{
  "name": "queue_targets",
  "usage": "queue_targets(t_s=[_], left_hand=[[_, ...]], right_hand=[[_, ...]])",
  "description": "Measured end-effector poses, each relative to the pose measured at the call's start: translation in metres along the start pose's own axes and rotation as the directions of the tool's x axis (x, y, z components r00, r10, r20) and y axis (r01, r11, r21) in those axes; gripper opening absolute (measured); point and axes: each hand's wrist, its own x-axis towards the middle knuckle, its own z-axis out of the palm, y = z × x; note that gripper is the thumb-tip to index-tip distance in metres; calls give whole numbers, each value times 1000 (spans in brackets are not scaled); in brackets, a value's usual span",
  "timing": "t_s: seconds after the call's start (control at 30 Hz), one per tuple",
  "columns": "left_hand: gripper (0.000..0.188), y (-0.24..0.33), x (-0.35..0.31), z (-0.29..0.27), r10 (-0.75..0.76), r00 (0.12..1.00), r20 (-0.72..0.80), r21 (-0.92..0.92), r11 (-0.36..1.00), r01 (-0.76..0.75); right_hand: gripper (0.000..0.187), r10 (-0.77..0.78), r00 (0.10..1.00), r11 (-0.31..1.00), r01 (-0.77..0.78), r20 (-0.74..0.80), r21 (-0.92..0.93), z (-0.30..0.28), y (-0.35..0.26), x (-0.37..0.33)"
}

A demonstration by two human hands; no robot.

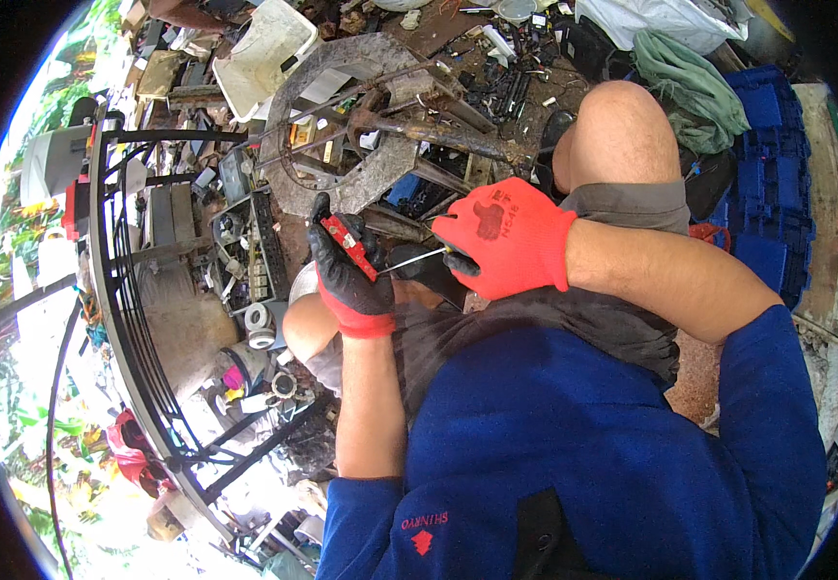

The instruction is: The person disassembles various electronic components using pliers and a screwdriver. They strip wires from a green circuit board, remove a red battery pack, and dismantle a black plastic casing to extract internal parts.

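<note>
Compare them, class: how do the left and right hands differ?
The left hand shows its black palm; the right hand shows its red back. The left hand holds a red piece; the right hand grips a thin rod. Both are gloved in red and black.

head: worn on the head, wide fisheye, facing steeply down
shirt [583,416]: nearest, filling near right
left hand [353,266], right hand [506,237]: farther, around mid-view
rack [118,329]: left side, bent by lens
tub [266,56]: far edge
</note>
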Motion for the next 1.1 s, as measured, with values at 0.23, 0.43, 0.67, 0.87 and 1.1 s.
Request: queue_targets(t_s=[0.23,0.43,0.67,0.87,1.1], left_hand=[[44,-8,3,-20,177,984,31,306,935,-178],[42,1,-7,4,399,889,227,607,655,-449],[44,6,-3,-12,94,996,9,184,978,-94],[52,8,-3,-7,113,984,141,55,991,-122],[60,16,-5,4,268,953,144,200,935,-293]], right_hand=[[39,50,999,989,-50,4,143,-1,-1,-2],[45,178,975,978,-190,132,82,-8,6,0],[48,35,998,963,-19,-55,269,0,7,-1],[42,181,952,955,-230,245,188,-7,4,3],[47,107,992,899,-68,-66,432,6,23,2]])
